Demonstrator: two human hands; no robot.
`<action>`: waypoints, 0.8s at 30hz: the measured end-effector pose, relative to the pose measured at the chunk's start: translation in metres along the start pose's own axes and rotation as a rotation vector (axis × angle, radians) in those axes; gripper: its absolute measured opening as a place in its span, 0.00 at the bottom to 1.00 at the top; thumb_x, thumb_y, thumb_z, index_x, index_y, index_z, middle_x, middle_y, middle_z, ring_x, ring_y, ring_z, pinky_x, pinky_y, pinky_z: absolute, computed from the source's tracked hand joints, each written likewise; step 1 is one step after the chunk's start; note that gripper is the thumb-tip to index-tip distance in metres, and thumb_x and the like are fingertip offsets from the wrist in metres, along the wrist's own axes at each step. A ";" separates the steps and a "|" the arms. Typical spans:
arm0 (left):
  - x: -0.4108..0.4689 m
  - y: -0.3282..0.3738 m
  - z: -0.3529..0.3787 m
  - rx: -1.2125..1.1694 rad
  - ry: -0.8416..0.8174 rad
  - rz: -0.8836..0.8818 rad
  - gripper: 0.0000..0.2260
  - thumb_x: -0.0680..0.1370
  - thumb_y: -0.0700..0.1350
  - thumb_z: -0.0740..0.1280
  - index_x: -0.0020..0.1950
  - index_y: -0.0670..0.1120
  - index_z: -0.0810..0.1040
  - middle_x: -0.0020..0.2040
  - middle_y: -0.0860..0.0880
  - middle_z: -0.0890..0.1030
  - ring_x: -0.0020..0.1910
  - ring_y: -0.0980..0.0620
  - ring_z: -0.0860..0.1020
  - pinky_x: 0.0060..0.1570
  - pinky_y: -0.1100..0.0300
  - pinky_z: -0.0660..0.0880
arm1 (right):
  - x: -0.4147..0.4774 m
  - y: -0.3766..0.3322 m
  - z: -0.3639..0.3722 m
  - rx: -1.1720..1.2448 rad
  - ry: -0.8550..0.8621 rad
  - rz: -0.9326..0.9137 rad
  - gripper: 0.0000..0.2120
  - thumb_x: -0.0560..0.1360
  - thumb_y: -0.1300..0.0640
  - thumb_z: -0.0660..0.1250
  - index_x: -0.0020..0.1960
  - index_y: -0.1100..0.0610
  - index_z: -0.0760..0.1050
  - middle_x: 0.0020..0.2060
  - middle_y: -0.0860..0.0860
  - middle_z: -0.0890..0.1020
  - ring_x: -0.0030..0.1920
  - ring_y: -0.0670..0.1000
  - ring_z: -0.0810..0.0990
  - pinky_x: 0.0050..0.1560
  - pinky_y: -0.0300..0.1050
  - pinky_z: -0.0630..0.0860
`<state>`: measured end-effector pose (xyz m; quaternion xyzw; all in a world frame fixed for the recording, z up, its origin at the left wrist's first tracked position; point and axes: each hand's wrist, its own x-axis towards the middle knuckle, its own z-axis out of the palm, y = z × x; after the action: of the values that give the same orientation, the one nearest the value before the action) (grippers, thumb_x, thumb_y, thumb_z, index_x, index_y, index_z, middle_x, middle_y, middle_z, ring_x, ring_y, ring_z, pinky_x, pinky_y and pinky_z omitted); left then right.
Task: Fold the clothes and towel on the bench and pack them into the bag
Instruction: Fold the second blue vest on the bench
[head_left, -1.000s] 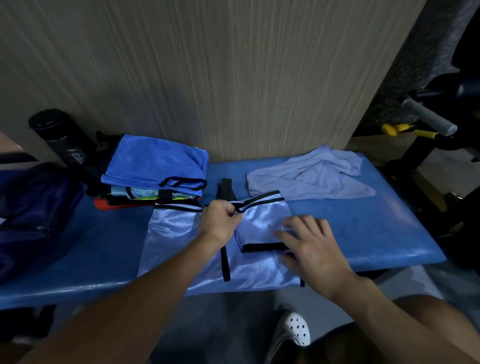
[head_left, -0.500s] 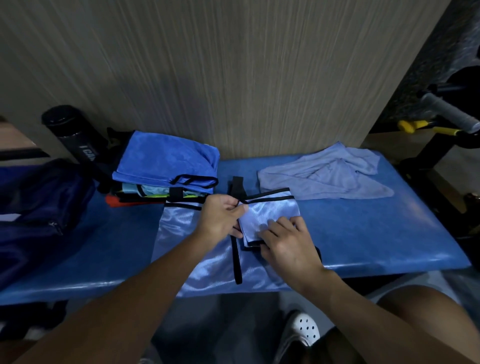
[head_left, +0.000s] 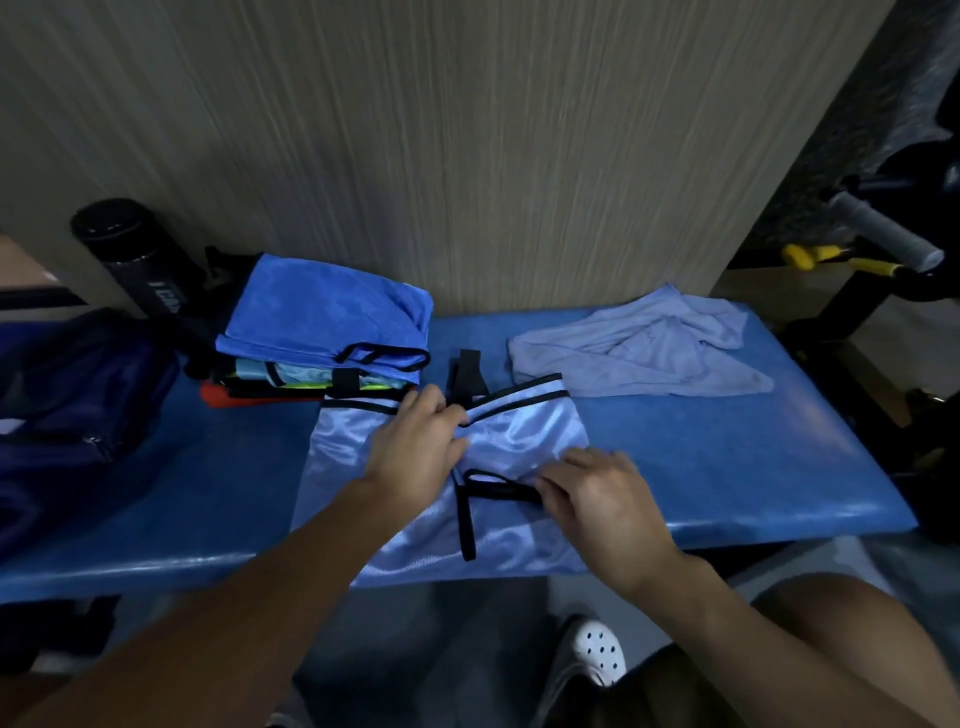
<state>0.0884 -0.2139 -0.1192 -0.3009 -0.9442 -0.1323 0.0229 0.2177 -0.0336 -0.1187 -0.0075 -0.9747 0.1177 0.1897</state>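
Shiny pale-blue garment with black trim (head_left: 524, 431) spread on the blue padded bench (head_left: 727, 467), near edge drooping over the bench front, right part folded back over the middle. Left hand (head_left: 415, 452) pressed palm down on the garment's centre, fingers closed and pinching the black-edged corner of the folded flap near the top. Right hand (head_left: 597, 499) lower and to the right, fingertips curled, pinching the black strap (head_left: 493, 486) that runs across the fold's lower edge. Another black band (head_left: 465, 525) running down from there toward the bench front.

To the left, touching the garment's top corner: a stack of folded clothes (head_left: 311, 379), a bright blue folded piece (head_left: 332, 317) on top, light-blue, yellow-green, black and red layers beneath. Behind the stack, a black cylindrical bottle (head_left: 130, 254) leaning against the wood-grain wall (head_left: 467, 156). Far left of the bench, a dark navy bag (head_left: 78, 384), slumped; open or zipped, cannot tell.

At the right rear of the bench, a lavender-grey towel (head_left: 644, 353), crumpled and unfolded, just beside the garment's upper right corner. Below the bench edge, a white perforated clog (head_left: 592, 654) on the floor.
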 end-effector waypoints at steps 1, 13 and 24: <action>0.003 0.001 -0.002 -0.036 0.019 -0.009 0.13 0.80 0.50 0.66 0.64 0.48 0.76 0.57 0.49 0.70 0.61 0.48 0.69 0.49 0.50 0.75 | -0.001 0.003 -0.004 -0.017 0.027 0.075 0.13 0.75 0.49 0.59 0.38 0.51 0.79 0.34 0.48 0.78 0.39 0.55 0.78 0.38 0.49 0.71; 0.088 0.076 -0.017 0.354 -0.243 0.724 0.29 0.79 0.51 0.67 0.78 0.55 0.61 0.79 0.54 0.61 0.79 0.51 0.53 0.73 0.53 0.51 | -0.011 0.017 -0.017 0.024 -0.356 0.732 0.20 0.74 0.34 0.62 0.55 0.48 0.76 0.58 0.50 0.72 0.64 0.56 0.65 0.61 0.53 0.63; 0.135 0.064 -0.015 0.326 -0.228 0.861 0.09 0.75 0.49 0.62 0.43 0.49 0.80 0.43 0.54 0.76 0.52 0.49 0.75 0.62 0.54 0.63 | -0.003 0.027 -0.015 0.228 -0.164 0.637 0.11 0.74 0.47 0.66 0.38 0.48 0.67 0.37 0.45 0.75 0.54 0.52 0.75 0.49 0.46 0.55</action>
<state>0.0145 -0.0914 -0.0729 -0.6702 -0.7384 0.0731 0.0189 0.2251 -0.0043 -0.1130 -0.2806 -0.9160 0.2795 0.0643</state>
